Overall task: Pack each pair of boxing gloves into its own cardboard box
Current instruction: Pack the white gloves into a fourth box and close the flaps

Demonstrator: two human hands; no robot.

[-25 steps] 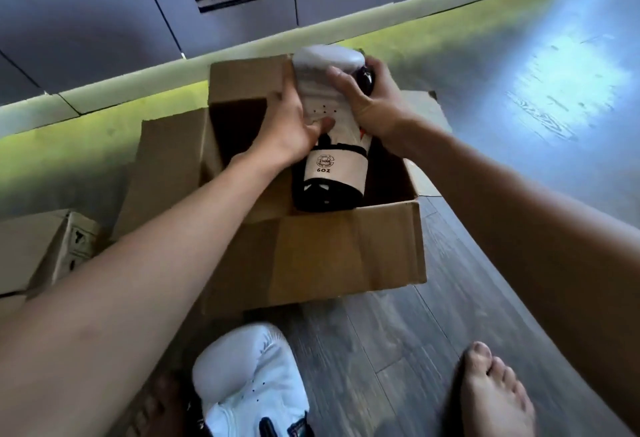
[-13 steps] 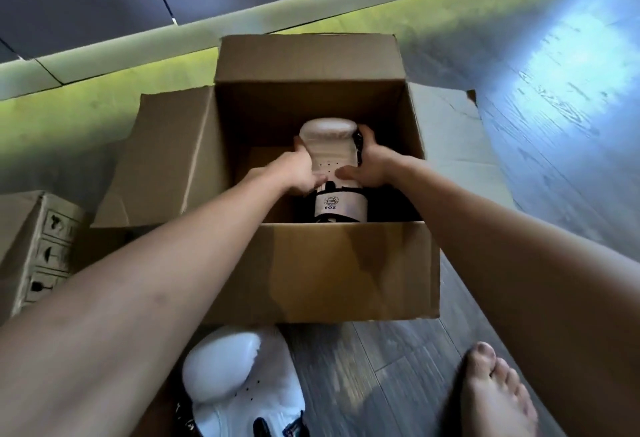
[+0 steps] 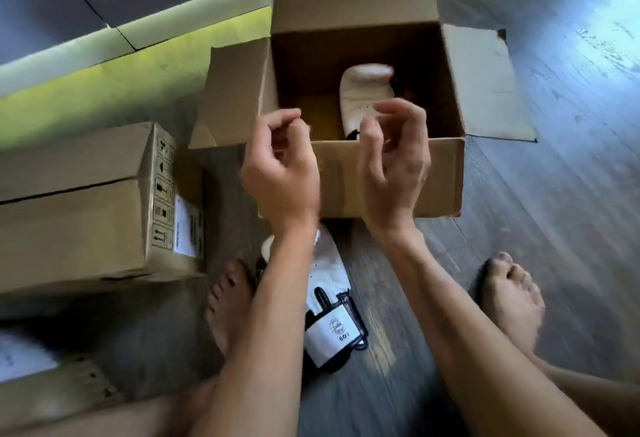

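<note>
An open cardboard box (image 3: 446,173) stands on the wood floor with its flaps spread. One white boxing glove (image 3: 363,93) lies inside it, padded end toward the far wall. A second white glove (image 3: 329,301) with a black cuff lies on the floor between my bare feet, below the box. My left hand (image 3: 280,166) and my right hand (image 3: 394,162) hover over the box's near wall, fingers loosely curled, holding nothing and apart from both gloves.
A closed cardboard box (image 3: 86,208) with a shipping label sits at the left. Another box (image 3: 41,388) is partly visible at the bottom left. My bare feet (image 3: 509,294) rest on the floor. A yellow-green strip (image 3: 104,83) runs along the wall behind.
Both hands lowered the glove into the box, let go of it and drew back toward me. The view tilted down, so the floor glove and my feet show more.
</note>
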